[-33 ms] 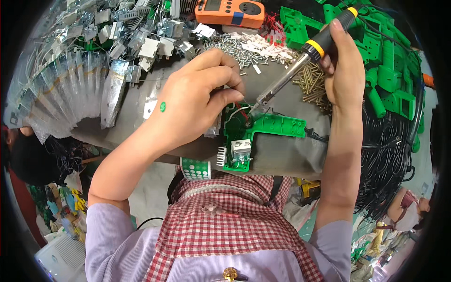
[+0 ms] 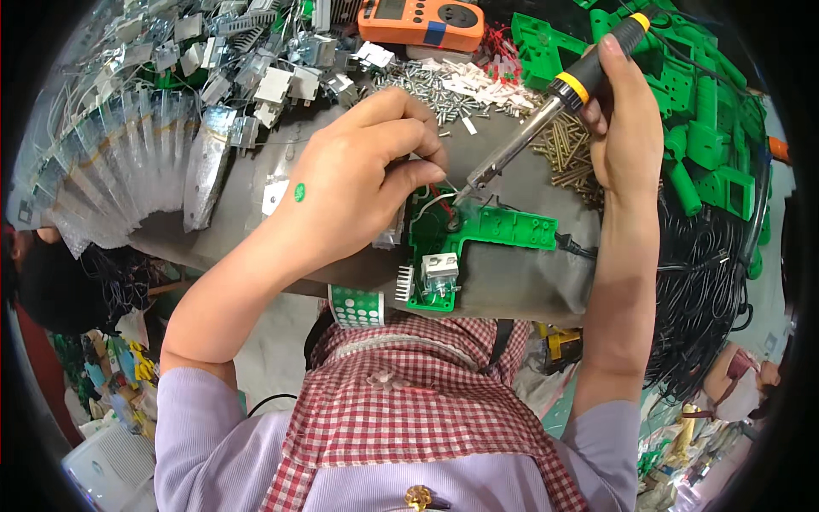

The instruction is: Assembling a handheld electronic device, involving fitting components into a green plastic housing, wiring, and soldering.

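My right hand point(image 2: 627, 128) is closed around the black and yellow handle of a soldering iron point(image 2: 520, 141), which slants down to the left. Its tip reaches into a green plastic half-shell point(image 2: 503, 229), shaped like a pistol grip, near red and white wires point(image 2: 435, 203). Just left of the tip, my left hand point(image 2: 375, 171) pinches a thin wire point(image 2: 452, 184) between thumb and fingers; most of it is hidden. A white and metal switch-like part point(image 2: 439, 271) sits in the shell's near end, beside a white finned piece point(image 2: 403, 283). A black cord point(image 2: 573, 245) leaves the shell's right end.
Small screws point(image 2: 435, 98) and brass-coloured screws point(image 2: 563, 154) lie behind the shell, near an orange multimeter point(image 2: 422, 21). Metal parts point(image 2: 273, 85) and clear-wrapped pieces point(image 2: 136, 162) crowd the left; green shells point(image 2: 704, 111) and black cables point(image 2: 699, 290) the right. A dotted sticker sheet point(image 2: 357, 307) overhangs the front edge.
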The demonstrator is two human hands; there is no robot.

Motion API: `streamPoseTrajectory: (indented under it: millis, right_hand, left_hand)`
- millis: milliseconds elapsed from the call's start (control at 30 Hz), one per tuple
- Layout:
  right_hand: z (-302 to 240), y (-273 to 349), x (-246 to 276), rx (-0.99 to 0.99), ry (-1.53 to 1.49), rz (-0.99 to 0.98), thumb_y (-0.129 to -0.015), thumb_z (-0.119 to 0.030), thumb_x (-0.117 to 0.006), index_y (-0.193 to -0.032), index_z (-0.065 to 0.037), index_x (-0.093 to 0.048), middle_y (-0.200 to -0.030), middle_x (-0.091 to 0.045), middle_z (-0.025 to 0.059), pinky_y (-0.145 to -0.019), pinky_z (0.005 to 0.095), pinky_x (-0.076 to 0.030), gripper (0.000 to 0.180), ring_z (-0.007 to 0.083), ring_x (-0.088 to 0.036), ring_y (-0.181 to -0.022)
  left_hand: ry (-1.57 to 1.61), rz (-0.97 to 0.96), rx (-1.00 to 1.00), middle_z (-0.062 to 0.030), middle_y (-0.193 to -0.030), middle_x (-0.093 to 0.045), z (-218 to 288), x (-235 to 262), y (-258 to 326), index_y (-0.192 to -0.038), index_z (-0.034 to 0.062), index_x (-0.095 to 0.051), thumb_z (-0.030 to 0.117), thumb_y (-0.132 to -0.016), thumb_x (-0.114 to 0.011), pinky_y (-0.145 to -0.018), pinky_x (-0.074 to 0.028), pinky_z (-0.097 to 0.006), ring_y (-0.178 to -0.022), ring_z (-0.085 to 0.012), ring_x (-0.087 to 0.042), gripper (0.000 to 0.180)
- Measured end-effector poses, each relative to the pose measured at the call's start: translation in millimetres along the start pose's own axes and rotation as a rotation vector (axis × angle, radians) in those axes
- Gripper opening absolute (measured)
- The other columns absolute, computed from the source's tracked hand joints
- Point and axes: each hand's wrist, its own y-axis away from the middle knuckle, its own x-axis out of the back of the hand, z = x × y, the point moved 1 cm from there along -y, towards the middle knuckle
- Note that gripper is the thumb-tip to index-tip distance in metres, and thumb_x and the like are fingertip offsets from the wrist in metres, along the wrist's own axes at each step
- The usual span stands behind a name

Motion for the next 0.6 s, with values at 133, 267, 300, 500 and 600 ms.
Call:
streamPoseTrajectory:
  millis: [133,267,300,500,600]
  right_hand:
    - [3.0,-3.5,-2.3,-0.027,0.055,0.027,-0.093,-0.032,-0.057,-0.091,-0.006,-0.057,-0.066,-0.048,-0.0034,-0.046,0.0190,-0.025,0.027,0.0021,-0.037,-0.052]
    - [5.2,-5.5,-1.6,-0.037,0.072,-0.007,-0.094,-0.033,-0.057,-0.090,-0.006,-0.056,-0.067,-0.048,-0.0032,-0.046,0.0189,-0.025,0.027,0.0019,-0.037,-0.052]
    - [4.9,-5.0,-3.9,-0.039,0.057,-0.010,-0.094,-0.033,-0.057,-0.090,-0.006,-0.056,-0.067,-0.048,-0.0032,-0.046,0.0189,-0.025,0.027,0.0019,-0.038,-0.052]
    - [0.7,-2.8,-7.8,-0.055,0.060,-0.041,-0.094,-0.032,-0.056,-0.089,-0.006,-0.056,-0.066,-0.048,-0.0032,-0.045,0.0189,-0.026,0.027,0.0022,-0.038,-0.052]
    - [0.4,-3.0,-6.4,-0.056,0.071,-0.063,-0.094,-0.032,-0.056,-0.089,-0.006,-0.056,-0.066,-0.048,-0.0032,-0.045,0.0189,-0.026,0.027,0.0022,-0.038,-0.052]
  left_hand:
    - [0.022,0.021,-0.004,-0.0039,-0.089,-0.056,-1.3,-2.9,0.8,-0.083,0.0008,-0.062,-0.006,-0.075,-0.067,-0.064,-0.045,-0.026,-0.075,-0.0144,-0.056,0.012]
    - [-0.010,0.047,-0.016,-0.0055,-0.090,-0.056,-4.5,-4.2,1.8,-0.083,0.0010,-0.062,-0.006,-0.074,-0.068,-0.066,-0.047,-0.028,-0.077,-0.0182,-0.058,0.013]
    - [-0.009,0.048,-0.018,-0.0055,-0.090,-0.056,-4.5,-3.9,2.4,-0.083,0.0010,-0.062,-0.006,-0.074,-0.068,-0.066,-0.047,-0.028,-0.077,-0.0182,-0.058,0.013]
    - [-0.052,0.072,-0.023,-0.0061,-0.089,-0.057,-5.4,-4.8,3.0,-0.083,0.0015,-0.062,-0.006,-0.073,-0.068,-0.068,-0.048,-0.030,-0.079,-0.0207,-0.059,0.014]
    - [-0.036,0.068,-0.041,-0.0060,-0.090,-0.057,-5.1,-6.2,2.2,-0.083,0.0017,-0.062,-0.005,-0.072,-0.069,-0.068,-0.048,-0.030,-0.079,-0.0212,-0.060,0.014]
